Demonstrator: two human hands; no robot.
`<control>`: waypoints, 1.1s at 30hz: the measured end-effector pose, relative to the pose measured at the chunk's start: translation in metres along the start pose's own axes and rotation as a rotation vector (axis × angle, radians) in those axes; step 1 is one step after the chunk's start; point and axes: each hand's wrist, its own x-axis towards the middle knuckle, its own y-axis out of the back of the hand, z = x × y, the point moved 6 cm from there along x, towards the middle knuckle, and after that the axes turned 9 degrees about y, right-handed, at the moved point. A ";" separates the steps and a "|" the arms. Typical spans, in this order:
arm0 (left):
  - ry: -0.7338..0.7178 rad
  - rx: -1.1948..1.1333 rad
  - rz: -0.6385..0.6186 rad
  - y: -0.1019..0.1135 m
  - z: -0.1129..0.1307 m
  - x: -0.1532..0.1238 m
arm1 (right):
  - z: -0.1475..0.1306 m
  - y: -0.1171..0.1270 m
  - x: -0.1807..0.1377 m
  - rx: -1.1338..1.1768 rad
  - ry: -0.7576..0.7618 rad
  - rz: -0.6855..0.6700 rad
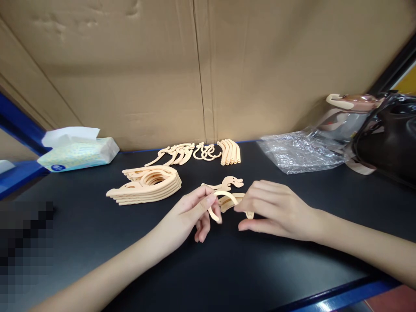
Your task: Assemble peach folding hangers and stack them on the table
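Note:
My left hand (198, 208) pinches a curved cream plastic hook (231, 197) between thumb and fingers, above the black tabletop. At the hook's other end, my right hand (276, 210) is closed around it; a small cream end (249, 215) pokes out between thumb and fingers. Just behind the hands lie a flat cream piece with a rounded, curling end (232, 181) and a bent cream arm piece (227, 201), partly covered by the fingers. To the left rests a neat stack of folded cream plastic hangers (146, 186).
Along the back are curved arm pieces (178, 154), several loose hooks (206, 151) and a row of slim tubes (229, 151). A tissue pack (79, 151) stands left. Clear plastic wrap (299, 149), a bottle (347, 117) and a dark bag (390, 134) are right. Cardboard (146, 78) walls the back.

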 end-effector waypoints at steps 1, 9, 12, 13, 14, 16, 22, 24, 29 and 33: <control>0.000 0.008 0.001 0.000 -0.001 0.000 | -0.004 -0.001 0.002 0.003 0.039 -0.024; -0.060 0.075 0.069 0.004 0.000 0.002 | 0.004 -0.007 0.001 0.499 -0.189 -0.084; -0.057 0.100 0.067 0.004 0.000 0.001 | 0.016 -0.014 -0.003 0.723 -0.336 -0.052; -0.064 0.104 0.071 0.004 0.001 0.001 | 0.021 -0.017 -0.006 0.789 -0.398 -0.034; -0.075 0.107 0.082 0.004 0.001 0.001 | 0.026 -0.019 -0.008 0.846 -0.473 -0.013; -0.121 0.149 0.141 0.008 0.004 -0.001 | 0.037 -0.023 -0.014 0.932 -0.619 0.050; -0.438 0.817 0.355 0.008 0.018 -0.014 | 0.056 -0.022 -0.025 1.034 -0.852 0.257; -0.538 1.003 0.381 0.002 0.018 -0.016 | 0.060 -0.021 -0.026 0.978 -0.866 0.257; -0.617 1.167 0.397 -0.003 0.015 -0.018 | 0.066 -0.019 -0.027 0.893 -0.846 0.269; -0.635 1.186 0.398 -0.002 0.020 -0.021 | 0.069 -0.018 -0.031 0.864 -0.865 0.319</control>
